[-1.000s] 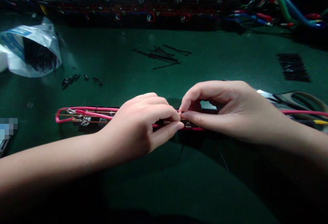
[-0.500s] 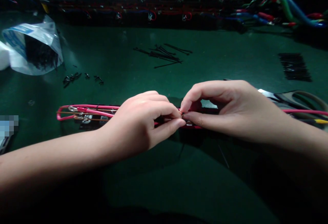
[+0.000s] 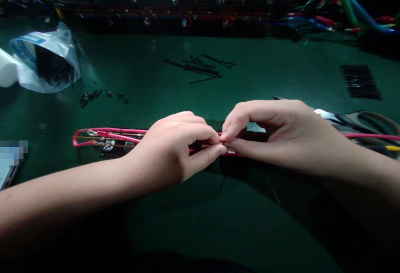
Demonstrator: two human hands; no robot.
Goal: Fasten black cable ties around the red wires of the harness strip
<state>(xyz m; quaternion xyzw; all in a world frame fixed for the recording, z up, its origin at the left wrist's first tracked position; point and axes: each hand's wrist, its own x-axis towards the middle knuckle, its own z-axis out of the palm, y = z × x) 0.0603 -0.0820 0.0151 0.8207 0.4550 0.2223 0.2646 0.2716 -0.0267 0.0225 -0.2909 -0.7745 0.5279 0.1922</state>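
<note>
A long narrow assembly with a pink-red cable (image 3: 125, 131) and dark parts lies across the green table, passing beneath both hands. My left hand (image 3: 184, 146) is closed in a pinch over its middle. Facing it, my right hand (image 3: 275, 135) pinches with thumb and forefinger, and the fingertips of both hands nearly meet. A tiny dark and orange bit shows between them, too small to name. A metal ring terminal (image 3: 92, 132) is visible at the assembly's left end.
Black cable ties (image 3: 200, 68) lie beyond the hands, with a neat bundle (image 3: 361, 81) at right. Small black pieces (image 3: 90, 97) and a plastic bag (image 3: 50, 62) are at left. Scissors (image 3: 353, 119) lie beside my right wrist. A wired assembly (image 3: 187, 4) spans the back.
The fingertips of my right hand have shifted very slightly, still pinching. The items at left appear a little further right in the view. My left hand is almost unchanged.
</note>
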